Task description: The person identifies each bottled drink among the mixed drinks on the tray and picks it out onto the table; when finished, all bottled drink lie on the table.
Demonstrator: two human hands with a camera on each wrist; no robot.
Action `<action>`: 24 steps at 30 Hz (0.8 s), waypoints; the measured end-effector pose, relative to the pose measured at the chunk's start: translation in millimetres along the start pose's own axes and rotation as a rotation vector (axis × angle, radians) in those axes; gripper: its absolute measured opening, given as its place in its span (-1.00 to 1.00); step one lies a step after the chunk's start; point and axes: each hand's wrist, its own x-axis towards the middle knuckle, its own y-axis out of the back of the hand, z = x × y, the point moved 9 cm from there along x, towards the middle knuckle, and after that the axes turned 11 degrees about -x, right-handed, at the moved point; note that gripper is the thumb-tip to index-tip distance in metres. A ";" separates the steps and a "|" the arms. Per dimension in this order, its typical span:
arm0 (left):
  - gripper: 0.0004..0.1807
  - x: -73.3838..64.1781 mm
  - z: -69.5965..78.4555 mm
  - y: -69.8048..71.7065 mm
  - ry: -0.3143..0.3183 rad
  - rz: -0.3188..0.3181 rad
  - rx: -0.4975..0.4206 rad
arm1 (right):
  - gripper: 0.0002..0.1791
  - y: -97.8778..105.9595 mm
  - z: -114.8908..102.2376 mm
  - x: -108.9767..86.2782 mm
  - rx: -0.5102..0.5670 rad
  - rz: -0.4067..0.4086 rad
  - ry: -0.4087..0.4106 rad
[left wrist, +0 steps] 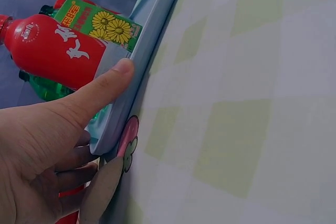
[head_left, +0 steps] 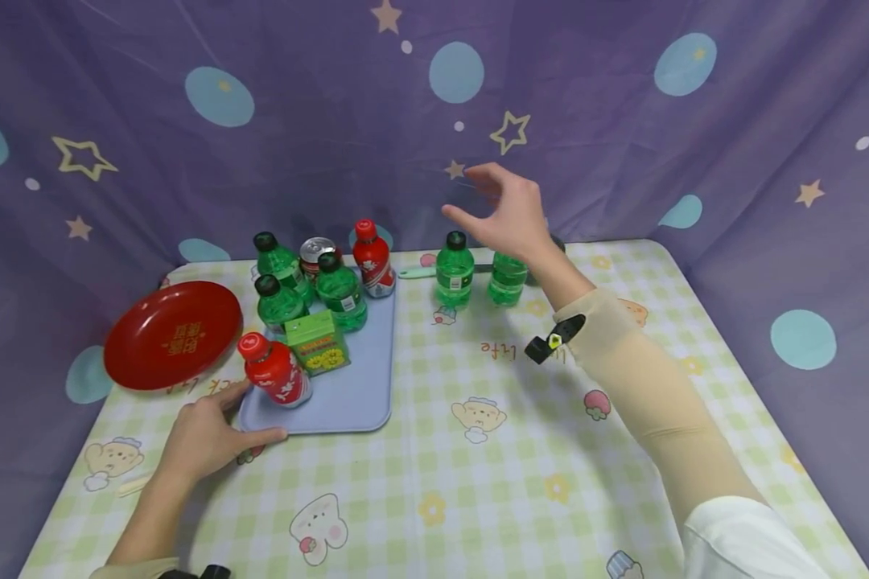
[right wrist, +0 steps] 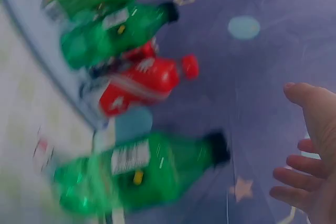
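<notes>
My left hand (head_left: 206,434) rests at the near left corner of a light blue tray (head_left: 365,402), its thumb along the front rim and its other fingers by the left side. Close to it on the tray stands a red-capped red bottle (head_left: 278,374). Behind are a green drink carton (head_left: 317,344), several green bottles (head_left: 342,297), a can (head_left: 319,251) and another red bottle (head_left: 373,261). My right hand (head_left: 510,213) is raised with fingers spread, holding nothing, above two green bottles, one (head_left: 455,277) left of the other (head_left: 507,281), both outside the tray.
A red oval plate (head_left: 181,322) lies left of the tray. Behind the two separate bottles lies a utensil with a pale green handle (head_left: 416,273), partly hidden. A checked cloth (head_left: 420,450) covers the table, and a purple curtain (head_left: 348,121) hangs behind it.
</notes>
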 end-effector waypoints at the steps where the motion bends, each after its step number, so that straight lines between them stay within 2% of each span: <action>1: 0.32 0.0 -0.4 -0.3 0.000 -0.001 0.000 | -0.28 -3.5 -5.8 2.5 0.010 -0.013 0.005; 6: 0.32 0.7 -0.6 -0.5 -0.010 0.000 0.001 | -0.25 -25.3 -29.5 9.1 0.036 -0.082 -0.002; 10: 0.31 0.8 0.8 1.4 -0.025 0.011 0.006 | -0.26 -42.3 -49.4 11.3 0.067 -0.100 0.007; 15: 0.31 -0.4 1.3 3.3 -0.022 0.015 0.009 | -0.29 -67.0 -72.5 13.9 0.098 -0.114 0.055; 19: 0.32 0.3 0.0 1.1 -0.010 0.001 0.001 | -0.25 -90.5 -77.3 13.9 0.092 -0.154 0.044; 24: 0.33 1.0 -2.6 -2.0 0.017 -0.021 0.002 | -0.17 -113.7 -73.2 10.0 0.064 -0.195 -0.016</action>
